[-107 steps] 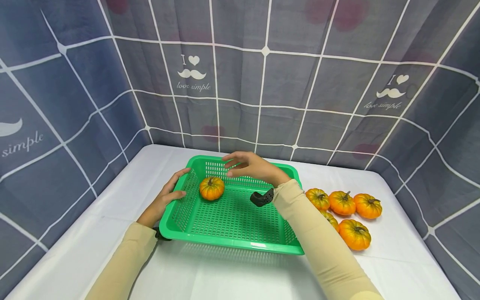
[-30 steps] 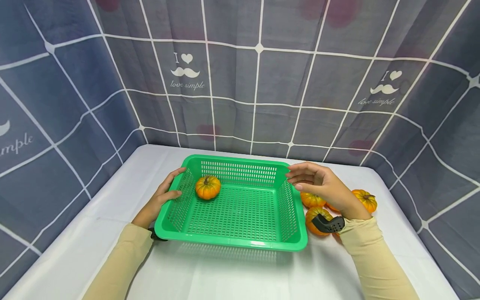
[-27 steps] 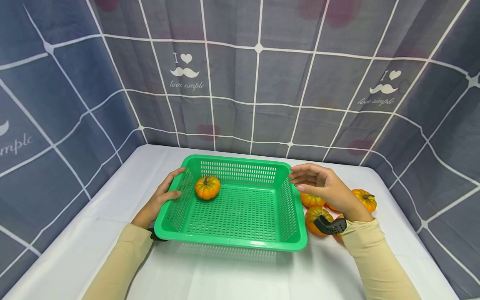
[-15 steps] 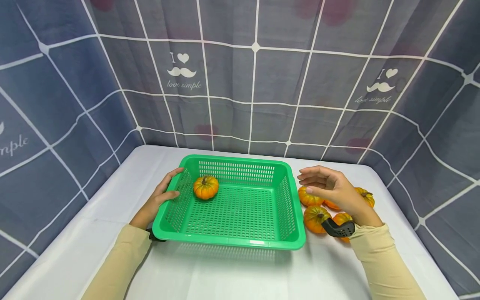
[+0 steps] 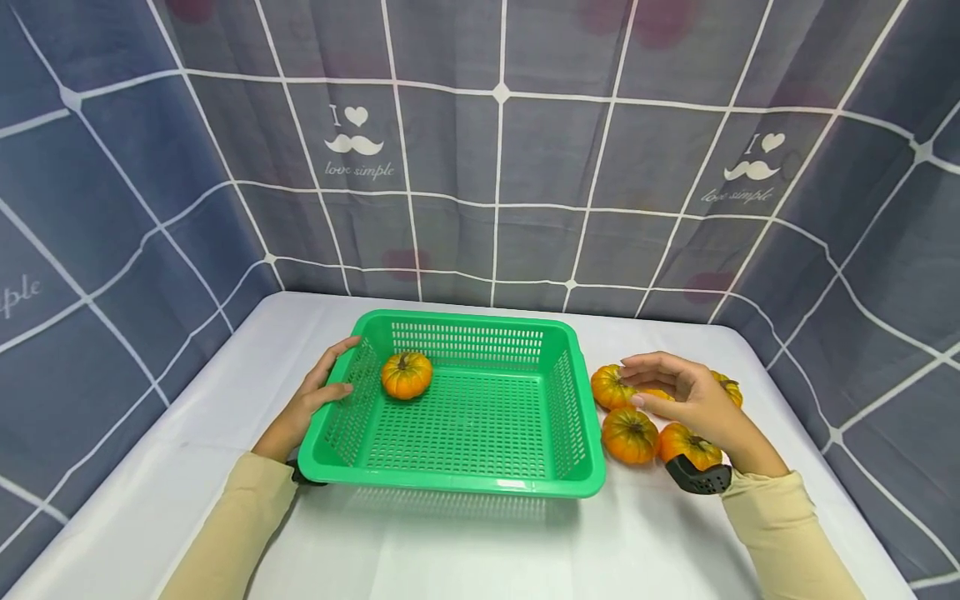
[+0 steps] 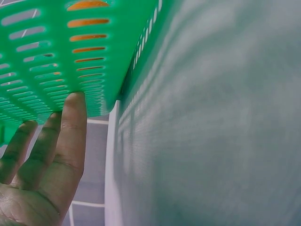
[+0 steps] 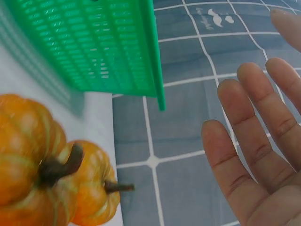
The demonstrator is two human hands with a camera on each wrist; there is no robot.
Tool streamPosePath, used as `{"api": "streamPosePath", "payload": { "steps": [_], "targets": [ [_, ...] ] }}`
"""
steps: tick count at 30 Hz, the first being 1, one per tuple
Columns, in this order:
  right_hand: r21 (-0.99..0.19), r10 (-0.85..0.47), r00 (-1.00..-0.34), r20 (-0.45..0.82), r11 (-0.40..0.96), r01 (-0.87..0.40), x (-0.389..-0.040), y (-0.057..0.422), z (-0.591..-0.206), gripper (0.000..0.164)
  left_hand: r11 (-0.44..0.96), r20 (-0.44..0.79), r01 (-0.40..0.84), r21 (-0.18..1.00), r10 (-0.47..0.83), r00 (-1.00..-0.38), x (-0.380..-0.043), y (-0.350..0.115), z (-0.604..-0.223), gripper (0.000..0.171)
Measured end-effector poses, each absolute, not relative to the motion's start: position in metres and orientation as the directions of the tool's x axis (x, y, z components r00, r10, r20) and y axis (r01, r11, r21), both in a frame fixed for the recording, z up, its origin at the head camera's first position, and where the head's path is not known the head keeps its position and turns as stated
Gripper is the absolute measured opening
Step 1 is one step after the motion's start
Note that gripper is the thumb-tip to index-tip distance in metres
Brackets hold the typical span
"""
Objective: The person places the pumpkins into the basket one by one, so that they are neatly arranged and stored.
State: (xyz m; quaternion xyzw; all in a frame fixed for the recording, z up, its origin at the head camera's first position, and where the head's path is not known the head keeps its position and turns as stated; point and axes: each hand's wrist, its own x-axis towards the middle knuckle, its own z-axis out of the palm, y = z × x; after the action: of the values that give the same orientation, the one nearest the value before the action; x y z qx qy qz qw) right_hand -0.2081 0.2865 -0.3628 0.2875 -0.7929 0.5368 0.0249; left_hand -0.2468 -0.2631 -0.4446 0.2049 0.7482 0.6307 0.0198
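Observation:
A green plastic basket [image 5: 450, 481] with slotted walls stands on the white-covered table, one small orange pumpkin [image 5: 407, 376] lying inside near its left wall. My left hand [image 5: 303, 408] holds the basket's left side, thumb over the rim and fingers along the outer wall; in the left wrist view its fingertips [image 6: 74, 106] touch the slots. To the right of the basket, my right hand [image 5: 697, 408] hovers over several small pumpkins with loosely bent fingers, holding nothing. Of that group, a front pumpkin [image 5: 630, 436] shows whole, while those behind are partly covered by the hand.
Behind and at both sides hangs a grey-blue curtain [image 5: 450, 150] with white grid lines and printed lettering. The white tabletop [image 5: 450, 558] extends in front of the basket. Black bands sit on both wrists, the right band [image 5: 697, 477] overlapping a pumpkin in the head view.
My right hand has moved from over the basket to the right, past its rim, and now lies over the pumpkin group. My left hand keeps its hold on the basket. The view shifted slightly.

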Motion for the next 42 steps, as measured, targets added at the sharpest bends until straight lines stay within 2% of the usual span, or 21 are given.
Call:
{"api": "streamPosePath", "payload": {
  "steps": [19,31,42],
  "targets": [
    [-0.778,-0.365,-0.852,0.375,0.376,-0.504,-0.198,0.323,-0.387,0.036,0.144,0.199,0.256,0.956,0.326,-0.924,-0.246,-0.265,-0.445,0.073],
    [-0.735,-0.336,-0.873,0.354,0.477,-0.482,-0.193,0.345,-0.396,0.040,0.092,0.237,0.281,0.955,0.330,-0.914,-0.243,-0.264,-0.443,0.070],
    [-0.687,-0.356,-0.869,0.343,0.537,-0.490,-0.188,0.373,-0.410,0.048,0.122,0.221,0.275,0.954,0.338,-0.915,-0.245,-0.264,-0.443,0.072]
  ]
}}
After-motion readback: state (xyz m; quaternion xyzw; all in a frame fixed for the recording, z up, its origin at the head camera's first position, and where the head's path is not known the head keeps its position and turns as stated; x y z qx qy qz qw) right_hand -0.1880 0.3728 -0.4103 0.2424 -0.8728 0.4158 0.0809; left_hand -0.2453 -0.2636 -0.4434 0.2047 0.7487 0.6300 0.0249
